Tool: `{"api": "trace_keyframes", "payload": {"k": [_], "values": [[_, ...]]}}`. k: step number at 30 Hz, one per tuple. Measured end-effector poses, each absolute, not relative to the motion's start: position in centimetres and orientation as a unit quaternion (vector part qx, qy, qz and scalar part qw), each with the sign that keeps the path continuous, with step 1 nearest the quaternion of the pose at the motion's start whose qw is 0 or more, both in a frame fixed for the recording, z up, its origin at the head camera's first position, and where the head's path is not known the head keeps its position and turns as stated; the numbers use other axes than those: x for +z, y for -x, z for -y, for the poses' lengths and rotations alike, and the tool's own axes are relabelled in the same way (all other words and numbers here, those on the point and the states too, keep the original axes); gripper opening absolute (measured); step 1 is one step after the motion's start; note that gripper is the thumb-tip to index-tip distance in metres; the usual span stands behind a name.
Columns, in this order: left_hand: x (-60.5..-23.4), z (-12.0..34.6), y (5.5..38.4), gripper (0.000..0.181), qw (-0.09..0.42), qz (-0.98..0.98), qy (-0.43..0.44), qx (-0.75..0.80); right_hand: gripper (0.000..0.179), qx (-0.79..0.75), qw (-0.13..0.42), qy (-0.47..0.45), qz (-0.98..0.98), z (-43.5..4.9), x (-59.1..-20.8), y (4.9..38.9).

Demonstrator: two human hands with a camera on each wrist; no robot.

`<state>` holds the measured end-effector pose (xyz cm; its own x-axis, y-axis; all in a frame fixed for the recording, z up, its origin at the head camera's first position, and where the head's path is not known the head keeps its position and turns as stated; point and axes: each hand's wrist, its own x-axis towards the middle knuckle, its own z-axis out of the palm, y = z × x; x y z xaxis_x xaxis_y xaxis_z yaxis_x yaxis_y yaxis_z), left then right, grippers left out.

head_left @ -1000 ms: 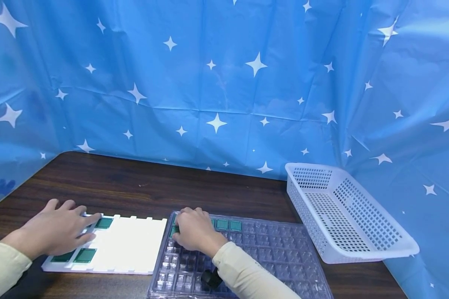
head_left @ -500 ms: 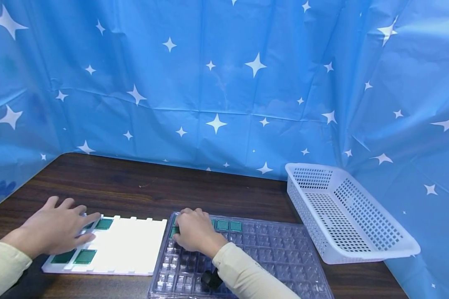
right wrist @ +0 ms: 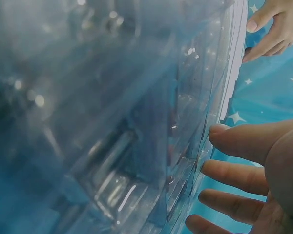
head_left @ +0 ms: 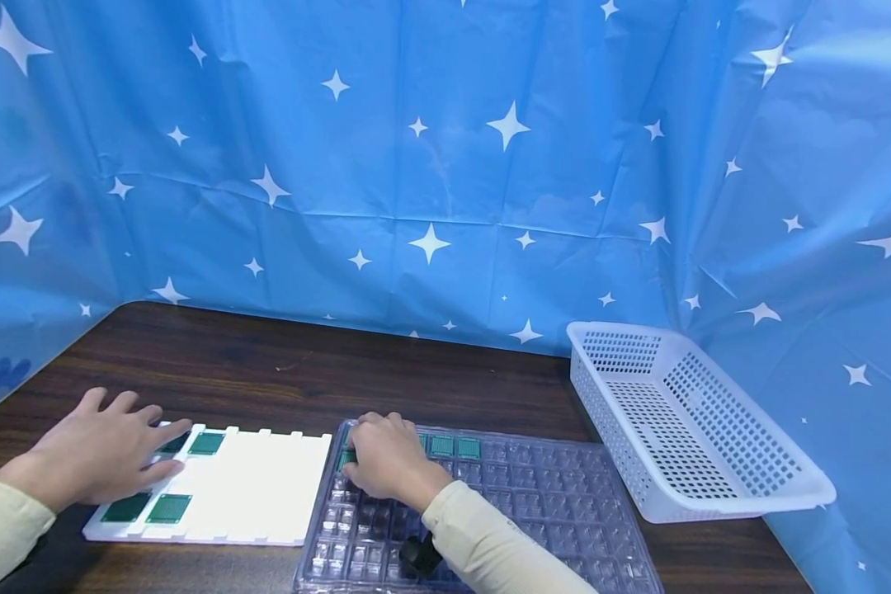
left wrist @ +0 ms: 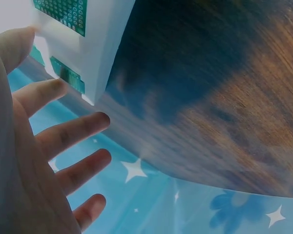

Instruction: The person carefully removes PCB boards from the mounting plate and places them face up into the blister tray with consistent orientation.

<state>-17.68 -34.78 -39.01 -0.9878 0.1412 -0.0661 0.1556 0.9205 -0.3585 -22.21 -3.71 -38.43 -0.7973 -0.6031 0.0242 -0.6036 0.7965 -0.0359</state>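
Head view: the white board (head_left: 267,487) lies flat on the table (head_left: 282,371), its long axis running left to right across the person, one notched long edge facing away and the other facing the person. Green chips (head_left: 168,509) sit flat at its left end, some at the far edge, some at the near edge. The left hand (head_left: 96,454) hovers over that end, fingers straight and spread apart, pointing away and to the right; its thumb lies over the board, and I cannot tell whether it touches.

Just right of the board is the clear tray (head_left: 557,503), its long axis also left to right, the right end angled a little nearer the person. More chips (head_left: 441,446) lie along its far row. The right hand (head_left: 389,458) is at the tray's far left corner, fingers pointing down; the right wrist view shows thumb and fingers apart, tips at the tray edge. Whether they touch a chip is hidden.

Beyond the tray's right end stands the white basket (head_left: 750,505), opening up, its long axis slanting from far left to near right.
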Motion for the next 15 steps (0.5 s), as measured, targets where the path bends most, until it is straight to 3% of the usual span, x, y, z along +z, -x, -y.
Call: {"api": "trace_keyframes", "payload": {"k": [15], "values": [[-39.5,36.6,17.7,0.064,0.002,-0.976,-0.055,-0.213,0.019,0.019,0.008,-0.319,0.947,3.8,-38.4,22.2]]}}
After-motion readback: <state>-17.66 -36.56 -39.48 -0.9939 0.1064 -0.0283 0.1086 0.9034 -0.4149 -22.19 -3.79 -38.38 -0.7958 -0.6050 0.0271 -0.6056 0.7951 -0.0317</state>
